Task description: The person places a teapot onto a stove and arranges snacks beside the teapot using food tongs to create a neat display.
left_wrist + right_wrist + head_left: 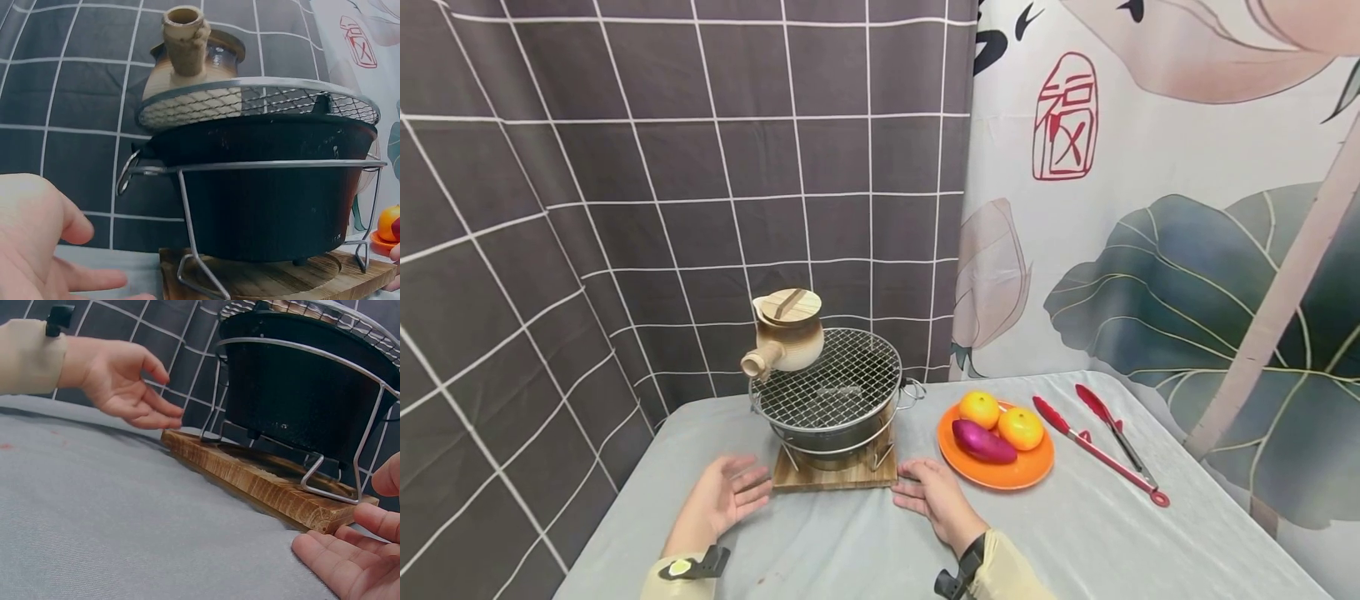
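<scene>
Beige sleeves (1007, 573): they come in from the near edge, and on each wrist I wear a black strap (961, 575).
Grey cloth (820, 550): it lies beneath my hands and covers the table.
Left hand (724, 497): my fingers are loosely extended, just beside the left front corner of the wooden board (835, 479); whether they touch it, I cannot tell.
Right hand (938, 500): it is likewise relaxed, with fingertips at the right front corner; here also the contact is not clear to me.
Board's place: it lies flat between my two hands and carries the wire stand (275, 165).
Black pot (269, 200): it sits upright inside this stand.
Orange plate (1000, 478): to the right, it holds two orange fruits (1021, 429) and one long purple vegetable (985, 443).
Red-tipped tongs (1114, 463): they lie spread, farther right than the plate.
Round mesh (827, 383): it lies over the black pot.
Clay pot (803, 346): upright on the left part of the mesh, under a wooden lid (788, 308), its handle (758, 362) pointing left and toward me.
Checked curtain (700, 167): it hangs behind, and a leaf-printed cloth (1247, 267) continues to the right.
</scene>
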Available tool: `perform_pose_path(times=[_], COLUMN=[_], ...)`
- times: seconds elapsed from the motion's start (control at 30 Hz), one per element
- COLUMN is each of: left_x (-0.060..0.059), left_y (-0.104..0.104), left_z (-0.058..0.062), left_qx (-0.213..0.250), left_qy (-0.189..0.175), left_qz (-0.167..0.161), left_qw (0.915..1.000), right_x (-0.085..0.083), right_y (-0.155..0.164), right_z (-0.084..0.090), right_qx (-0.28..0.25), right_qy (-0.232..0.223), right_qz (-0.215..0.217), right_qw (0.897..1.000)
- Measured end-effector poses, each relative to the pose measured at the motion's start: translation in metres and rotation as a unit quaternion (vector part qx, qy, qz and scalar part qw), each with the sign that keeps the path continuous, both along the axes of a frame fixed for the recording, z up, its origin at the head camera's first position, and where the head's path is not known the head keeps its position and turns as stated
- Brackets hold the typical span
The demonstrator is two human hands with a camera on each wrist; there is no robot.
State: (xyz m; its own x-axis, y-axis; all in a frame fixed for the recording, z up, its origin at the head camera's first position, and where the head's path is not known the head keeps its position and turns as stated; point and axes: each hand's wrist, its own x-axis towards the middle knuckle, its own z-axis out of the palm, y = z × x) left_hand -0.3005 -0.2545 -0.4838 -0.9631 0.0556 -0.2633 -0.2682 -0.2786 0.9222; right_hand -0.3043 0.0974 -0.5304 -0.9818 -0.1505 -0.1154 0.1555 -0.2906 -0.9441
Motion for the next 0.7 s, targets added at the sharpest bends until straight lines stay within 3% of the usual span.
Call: perform_pose_path(times=[0.2,0.37,0.7], left_x=[0.001,0.000,-0.001], left_y=[0.002,0.004,0.010], left_z=[-0.010,-0.014,-0.023], left_qx=[-0.001,0.035,0.070], left_qy=[-0.010,-0.006,0.008], left_qz=[-0.030,-0.046,-0.010], left_qw=[0.9995,0.9983,0.9974], right_x=[0.000,-0.001,0.000], right_y=[0.000,0.000,0.000], right_z=[0.000,0.000,0.002], right_qx=[0.000,-0.002,-0.001], right_qy=[0.001,0.003,-0.001], right_qz=[-0.002,0.000,0.004], right_qw=[1.000,1.000,1.000])
